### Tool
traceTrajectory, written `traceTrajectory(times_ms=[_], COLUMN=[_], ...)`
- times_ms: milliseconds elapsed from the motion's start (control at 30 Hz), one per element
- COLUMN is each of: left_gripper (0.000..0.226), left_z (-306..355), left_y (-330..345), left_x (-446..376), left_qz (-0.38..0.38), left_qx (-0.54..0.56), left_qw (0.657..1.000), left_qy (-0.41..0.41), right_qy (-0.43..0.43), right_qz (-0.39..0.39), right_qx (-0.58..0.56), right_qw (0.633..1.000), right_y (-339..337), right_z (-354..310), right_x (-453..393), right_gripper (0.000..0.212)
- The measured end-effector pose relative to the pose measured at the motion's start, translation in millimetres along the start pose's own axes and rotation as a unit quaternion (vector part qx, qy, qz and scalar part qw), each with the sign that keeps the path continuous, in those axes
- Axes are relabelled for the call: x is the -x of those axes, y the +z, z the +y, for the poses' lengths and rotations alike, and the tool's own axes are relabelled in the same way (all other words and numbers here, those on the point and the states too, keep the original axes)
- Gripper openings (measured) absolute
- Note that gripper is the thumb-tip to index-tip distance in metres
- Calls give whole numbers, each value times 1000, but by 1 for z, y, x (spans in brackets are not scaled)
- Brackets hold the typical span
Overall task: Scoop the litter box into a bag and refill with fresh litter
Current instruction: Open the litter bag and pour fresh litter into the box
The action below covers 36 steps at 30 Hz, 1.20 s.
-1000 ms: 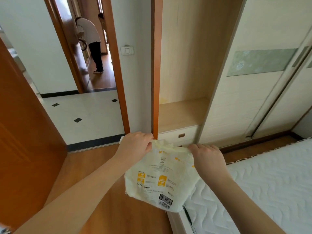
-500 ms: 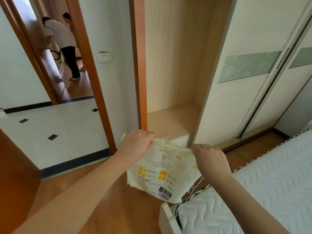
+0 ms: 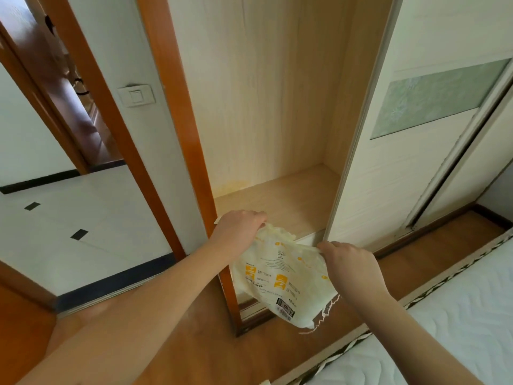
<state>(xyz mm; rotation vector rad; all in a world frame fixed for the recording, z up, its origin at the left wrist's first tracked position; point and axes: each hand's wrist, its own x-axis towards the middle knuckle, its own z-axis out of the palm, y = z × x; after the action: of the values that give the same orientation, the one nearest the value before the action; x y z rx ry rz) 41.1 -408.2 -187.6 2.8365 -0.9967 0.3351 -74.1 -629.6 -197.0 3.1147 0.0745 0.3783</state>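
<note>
The left hand [image 3: 238, 232] is curling its fingers round the crumpled top left corner of the bag [image 3: 280, 276], a pale yellow, crinkly plastic sack printed with orange squares and a barcode. The right hand [image 3: 348, 263] is pinching the top right corner, so the bag is hanging in the air between them, in front of the open wardrobe's [image 3: 274, 195] smooth, light wood shelf. A quilted white mattress [image 3: 458, 315] is lying at the lower right. Compared with half a second ago, the view is swinging rightward and the bag is sitting closer to the wardrobe.
</note>
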Motion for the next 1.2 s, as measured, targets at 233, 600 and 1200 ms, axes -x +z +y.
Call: traceTrajectory(times_ms=[233,600,1200], left_gripper=[16,27,38], left_z=[-13,-64,-183], left_y=[19,89,134], left_x=[-88,-232,-417], left_qz=[-3,-91,-5], left_qx=[-20,-134,-233], left_qw=[1000,986,970], left_qy=[-23,32,69], right_qy=[41,73,92], right_qz=[-28,-104,-83], right_qx=[-4,7,-36], right_qw=[999,992,992], right_y=[21,55,114], right_z=[24,46,69], right_x=[-62,-196,-385], right_gripper=[31,26,28])
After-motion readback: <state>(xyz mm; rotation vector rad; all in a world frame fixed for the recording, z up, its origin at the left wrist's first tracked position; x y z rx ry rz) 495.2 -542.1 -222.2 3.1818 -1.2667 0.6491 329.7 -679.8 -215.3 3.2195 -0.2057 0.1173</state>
